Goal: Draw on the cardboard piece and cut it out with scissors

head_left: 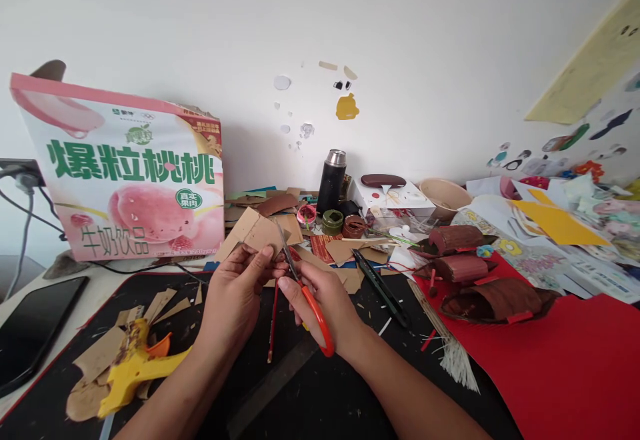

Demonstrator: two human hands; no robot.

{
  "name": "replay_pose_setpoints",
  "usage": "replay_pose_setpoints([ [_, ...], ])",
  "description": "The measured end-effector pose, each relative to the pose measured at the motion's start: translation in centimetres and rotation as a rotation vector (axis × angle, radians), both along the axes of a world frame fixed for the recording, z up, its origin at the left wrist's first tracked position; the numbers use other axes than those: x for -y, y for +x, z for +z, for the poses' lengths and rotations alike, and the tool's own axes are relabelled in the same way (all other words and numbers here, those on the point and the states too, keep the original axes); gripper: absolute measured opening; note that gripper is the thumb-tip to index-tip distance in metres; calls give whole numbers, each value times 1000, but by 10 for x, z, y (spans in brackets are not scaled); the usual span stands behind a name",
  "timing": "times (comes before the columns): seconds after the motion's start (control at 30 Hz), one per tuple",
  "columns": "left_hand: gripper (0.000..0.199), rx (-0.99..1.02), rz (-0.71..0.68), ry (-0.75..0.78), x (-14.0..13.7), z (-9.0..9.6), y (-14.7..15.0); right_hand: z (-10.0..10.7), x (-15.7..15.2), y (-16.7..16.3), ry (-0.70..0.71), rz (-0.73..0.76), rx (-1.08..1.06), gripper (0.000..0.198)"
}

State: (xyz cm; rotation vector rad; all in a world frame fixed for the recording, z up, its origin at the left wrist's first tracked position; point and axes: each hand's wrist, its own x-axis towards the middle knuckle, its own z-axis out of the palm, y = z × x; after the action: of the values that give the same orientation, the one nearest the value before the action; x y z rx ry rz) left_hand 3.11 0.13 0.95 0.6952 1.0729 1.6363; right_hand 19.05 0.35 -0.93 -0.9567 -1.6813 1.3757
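My right hand (pixel 327 300) is closed around orange-handled scissors (pixel 319 320), whose blades point up and away from me. Between thumb and fingers, my left hand (pixel 244 287) pinches a piece of brown cardboard (pixel 260 229). The scissor blades lie across the cardboard's right edge; whether they are cutting into it I cannot tell. Just below the hands a red pencil (pixel 273 323) lies on the black mat (pixel 280 400). A yellow glue gun (pixel 135 363) rests on cardboard scraps (pixel 97 353) beside my left forearm. Right of my right hand is a dark green utility knife (pixel 383 290).
A pink drink carton (pixel 135 173) stands at the back left, with a phone (pixel 37 333) before it. A black thermos (pixel 331 183) and small paint jars (pixel 333 222) stand near the wall. Brown model boats (pixel 500 300) sit on red paper (pixel 565 353) at right.
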Motion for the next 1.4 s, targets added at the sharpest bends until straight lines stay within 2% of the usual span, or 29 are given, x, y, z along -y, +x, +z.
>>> replay_pose_setpoints([
  [0.3,48,22,-5,-20,-1,4,1,0,-1,0,-15,-29,40,37],
  [0.67,42,-114,-19,27,-2,15,-8,-1,1,0,-22,-32,53,37],
  [0.9,39,-159,-20,66,-1,17,-11,-1,-1,0,79,-41,94,31],
  [1.1,40,-98,9,49,-1,13,-5,-2,-2,0,59,-60,88,25],
  [1.4,42,-134,-12,73,-1,14,-8,-4,-3,-2,166,-129,137,22],
])
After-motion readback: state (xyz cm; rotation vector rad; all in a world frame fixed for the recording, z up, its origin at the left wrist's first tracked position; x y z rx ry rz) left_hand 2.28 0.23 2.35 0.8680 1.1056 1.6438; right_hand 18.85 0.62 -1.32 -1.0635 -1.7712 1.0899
